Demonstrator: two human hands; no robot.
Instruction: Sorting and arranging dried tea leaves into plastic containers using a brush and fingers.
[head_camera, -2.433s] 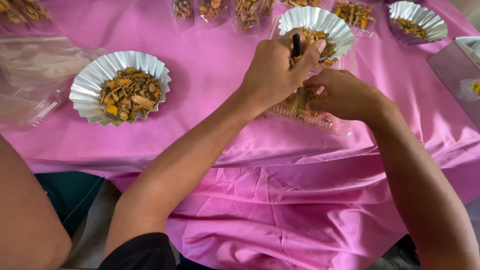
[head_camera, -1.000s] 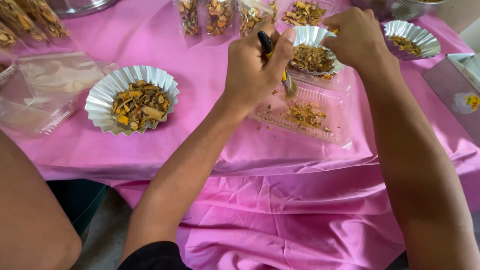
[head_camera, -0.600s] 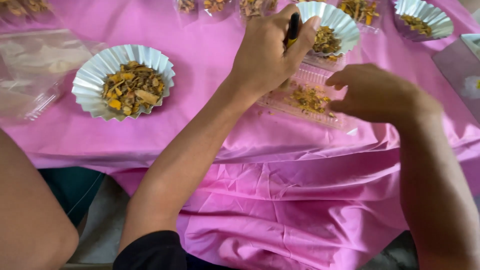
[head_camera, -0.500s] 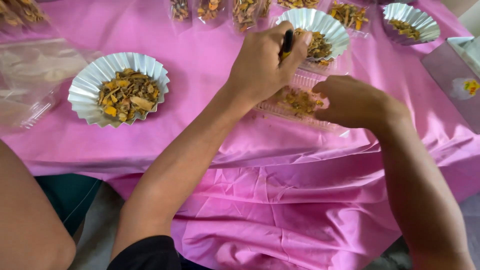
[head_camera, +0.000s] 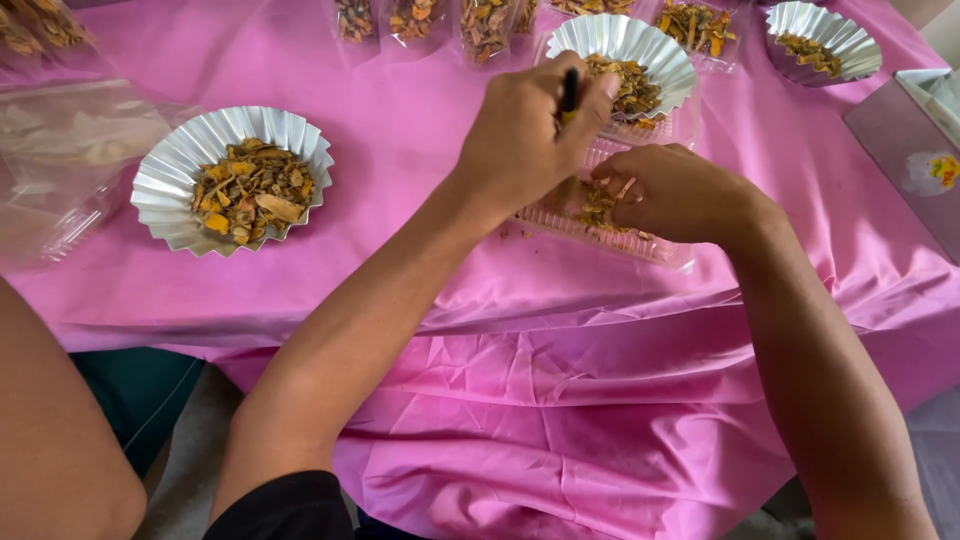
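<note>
You look down from a single camera worn on your head, tilted steeply forward over the pink table cover (head_camera: 300, 290), close enough that your forearms fill the lower frame. The view faces away from your body, reaching the table's far side (its top edge crops the bags there). There is no second view to share anything with.
</note>
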